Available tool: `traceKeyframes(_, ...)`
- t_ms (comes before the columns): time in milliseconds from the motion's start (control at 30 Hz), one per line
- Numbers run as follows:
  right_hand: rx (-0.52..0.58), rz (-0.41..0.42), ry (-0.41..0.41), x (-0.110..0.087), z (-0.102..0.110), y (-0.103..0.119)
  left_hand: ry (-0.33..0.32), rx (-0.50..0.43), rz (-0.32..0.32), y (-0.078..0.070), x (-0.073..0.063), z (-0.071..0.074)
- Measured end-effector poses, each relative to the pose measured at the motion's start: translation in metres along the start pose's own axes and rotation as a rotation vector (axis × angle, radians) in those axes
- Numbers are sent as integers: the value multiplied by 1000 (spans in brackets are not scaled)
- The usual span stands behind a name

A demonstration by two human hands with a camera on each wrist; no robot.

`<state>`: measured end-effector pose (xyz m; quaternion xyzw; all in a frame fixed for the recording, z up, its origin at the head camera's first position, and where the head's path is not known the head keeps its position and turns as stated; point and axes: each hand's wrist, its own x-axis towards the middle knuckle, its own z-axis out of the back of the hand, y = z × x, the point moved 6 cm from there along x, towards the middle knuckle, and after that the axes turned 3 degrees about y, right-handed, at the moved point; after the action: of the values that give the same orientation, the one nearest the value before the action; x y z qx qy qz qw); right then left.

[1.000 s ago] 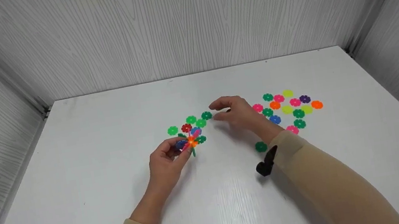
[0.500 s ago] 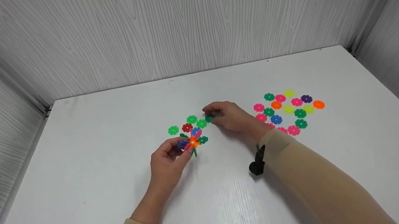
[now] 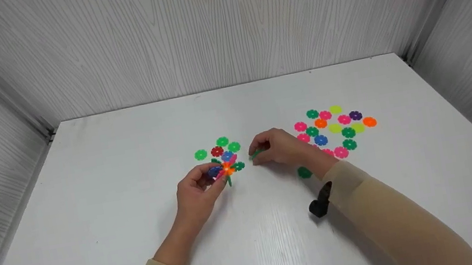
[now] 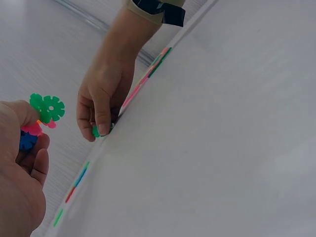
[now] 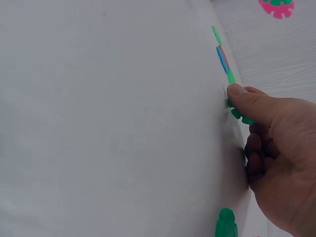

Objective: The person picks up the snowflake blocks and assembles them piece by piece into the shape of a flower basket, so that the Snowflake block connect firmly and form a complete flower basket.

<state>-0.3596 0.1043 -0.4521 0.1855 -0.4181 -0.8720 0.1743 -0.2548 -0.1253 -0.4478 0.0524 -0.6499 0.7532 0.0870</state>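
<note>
In the head view my left hand (image 3: 196, 195) holds a small cluster of interlocked flower-shaped plastic discs (image 3: 227, 168) between thumb and fingers. Orange, pink, green and blue pieces show in it. To its right, my right hand (image 3: 283, 146) pinches a single dark green flower disc (image 3: 257, 153) just off the cluster, not touching it. The right wrist view shows the thumb over this green disc (image 5: 239, 114), its notched edge sticking out below. Fingers hide part of both the cluster and the disc.
Loose discs lie flat just beyond my left hand: light green (image 3: 200, 154), red (image 3: 217, 151) and blue (image 3: 227, 156) among them. A wider spread of several coloured discs (image 3: 335, 128) lies right of my right hand. One dark green disc (image 3: 304, 172) sits near my right wrist. Pale panels (image 3: 220, 30) enclose the white table.
My right hand has reached to the dark green disc at the right of the near group, picked it up and drawn it back towards me. My left hand stays put with the cluster.
</note>
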Motion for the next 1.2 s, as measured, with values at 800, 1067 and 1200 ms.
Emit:
traceKeyframes(800,317,387,-178,-86,-27,33,129,-38,-96,-12,-16,-35)
traceKeyframes(1067,314,444,-244,-86,-27,30,125,-66,-73,-9,-16,-34)
traceKeyframes(1200,286,436,-254,-85,-29,29,56,-25,-58,-7,-15,-30)
